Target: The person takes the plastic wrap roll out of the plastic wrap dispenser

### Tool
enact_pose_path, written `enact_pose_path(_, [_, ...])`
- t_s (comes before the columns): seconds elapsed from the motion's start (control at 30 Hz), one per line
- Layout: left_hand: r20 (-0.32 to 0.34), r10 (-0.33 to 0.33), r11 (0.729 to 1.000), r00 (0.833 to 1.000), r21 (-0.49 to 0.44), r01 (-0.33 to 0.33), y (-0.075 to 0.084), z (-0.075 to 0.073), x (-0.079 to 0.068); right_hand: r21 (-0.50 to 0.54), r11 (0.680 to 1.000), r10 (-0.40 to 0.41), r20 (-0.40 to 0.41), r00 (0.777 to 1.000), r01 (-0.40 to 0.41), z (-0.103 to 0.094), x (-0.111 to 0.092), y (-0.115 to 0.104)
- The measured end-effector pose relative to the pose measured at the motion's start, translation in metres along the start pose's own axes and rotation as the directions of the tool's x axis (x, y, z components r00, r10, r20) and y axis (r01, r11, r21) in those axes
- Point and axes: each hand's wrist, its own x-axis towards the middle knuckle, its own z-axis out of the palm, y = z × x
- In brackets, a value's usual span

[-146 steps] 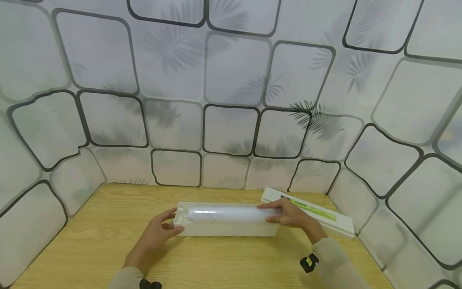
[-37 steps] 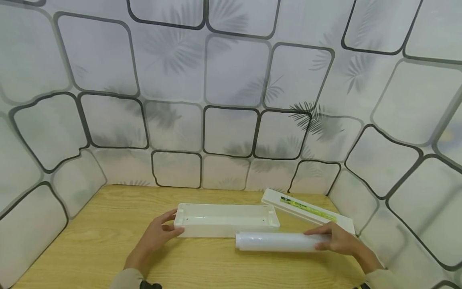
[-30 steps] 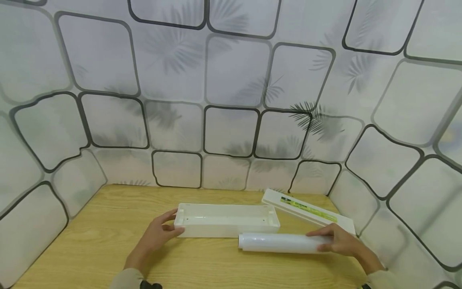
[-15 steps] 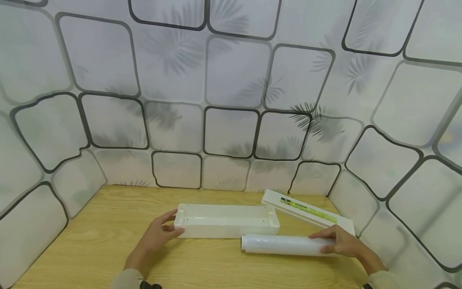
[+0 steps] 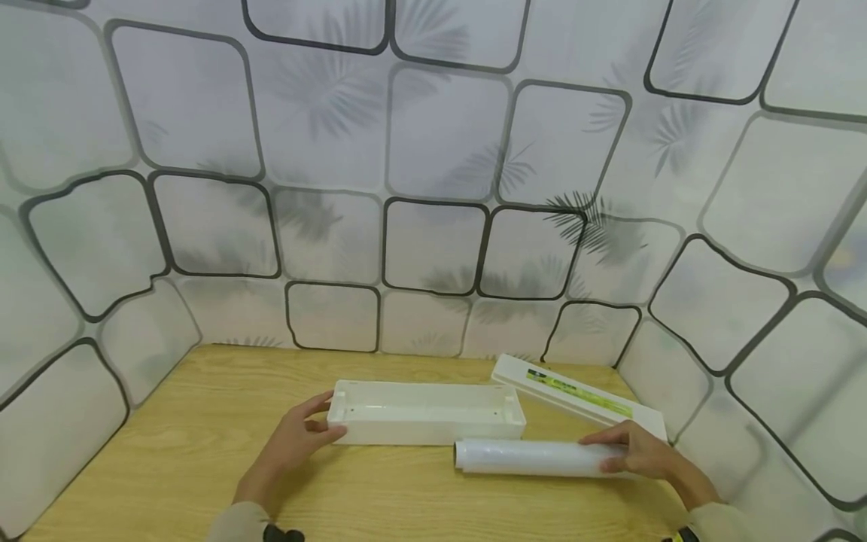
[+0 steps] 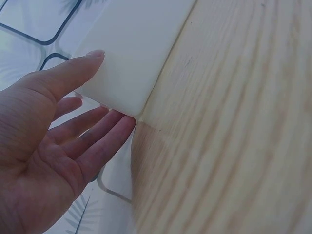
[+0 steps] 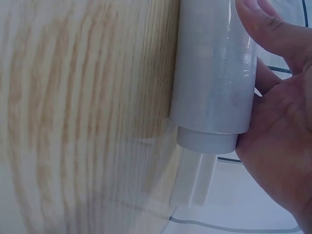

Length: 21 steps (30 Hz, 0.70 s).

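Note:
A white plastic box [image 5: 427, 432], long and open at the top, sits on the table with nothing inside it. My left hand [image 5: 298, 436] holds its left end, thumb at the front corner and fingers around the far side; in the left wrist view the thumb [image 6: 80, 73] lies on the box's wall [image 6: 131, 53]. In front of the box and to its right lies a roll of cling film [image 5: 528, 458]. My right hand [image 5: 640, 452] grips the roll near its right end, thumb nearest me. The right wrist view shows the roll [image 7: 214, 73] along the tabletop, its core end protruding.
Behind the roll, a long white lid [image 5: 576, 391] with a green-yellow label lies slanted at the back right. The wooden table [image 5: 379, 497] meets patterned walls [image 5: 433, 248] at the back and both sides.
The roll of cling film has come out of the box in my right hand and moved forward and right. Over the last second it shifted slightly rightward. My left hand stays at the box.

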Motion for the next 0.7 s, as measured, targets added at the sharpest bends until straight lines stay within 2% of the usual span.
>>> enact_pose_path(0.17, [0.0, -0.013, 1.0, 1.0, 0.011, 0.013, 0.002, 0.0, -0.001, -0.019, 1.0, 0.021, 0.002, 1.0, -0.021, 0.0, 0.001, -0.004])
enact_pose_path(0.53, [0.021, -0.019, 1.0, 1.0, 0.025, 0.018, 0.005, -0.002, -0.001, -0.134, 0.975, 0.18, 0.002, 0.984, -0.178, -0.003, 0.01, -0.018])
enact_pose_path(0.7, [0.012, -0.047, 0.998, 0.999, 0.044, 0.046, 0.006, -0.002, 0.0, -0.152, 0.961, 0.233, -0.005, 0.973, -0.231, 0.0, 0.015, -0.021])
